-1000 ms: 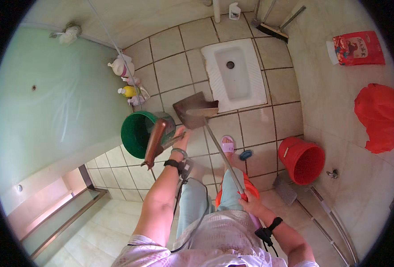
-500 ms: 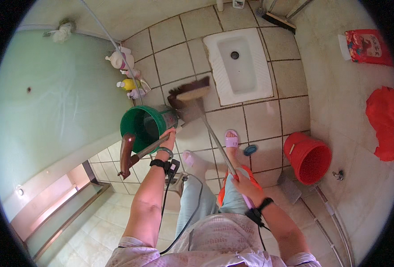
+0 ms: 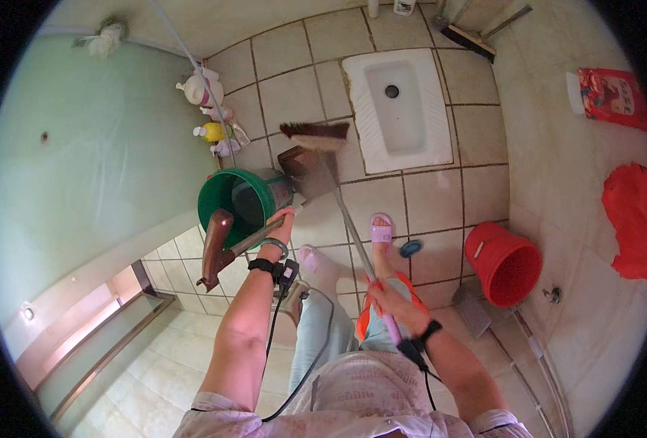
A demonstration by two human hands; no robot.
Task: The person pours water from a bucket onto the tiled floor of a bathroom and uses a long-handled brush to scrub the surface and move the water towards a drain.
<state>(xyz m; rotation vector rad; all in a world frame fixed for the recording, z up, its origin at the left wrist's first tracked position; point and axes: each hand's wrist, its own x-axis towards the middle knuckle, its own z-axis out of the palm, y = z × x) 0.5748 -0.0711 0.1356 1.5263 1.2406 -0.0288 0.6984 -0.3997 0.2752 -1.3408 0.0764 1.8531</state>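
My right hand [image 3: 398, 305] is closed around the stick of a broom [image 3: 354, 232], near its pink end. The broom's beige head [image 3: 319, 142] with dark bristles lies on the tiles at the far edge of a brown dustpan [image 3: 303, 172]. My left hand [image 3: 281, 225] grips the dustpan's metal shaft, whose brown handle end [image 3: 217, 252] sticks up toward me. Just beyond that hand stands a green bucket [image 3: 269, 188], partly covered by the handle. Whatever the pan holds cannot be made out.
A white squat toilet [image 3: 367, 150] is set in the floor ahead. Bottles [image 3: 210, 131] line the left wall. On the right are a red bucket [image 3: 484, 244], a grey scoop [image 3: 472, 315] and pipes [image 3: 539, 358]. A blue oval object [image 3: 411, 248] lies near my foot.
The broom head has shifted slightly away from me and straightened across the dustpan's far edge. My right hand has moved a little left with the stick. My left hand stays about where it was.
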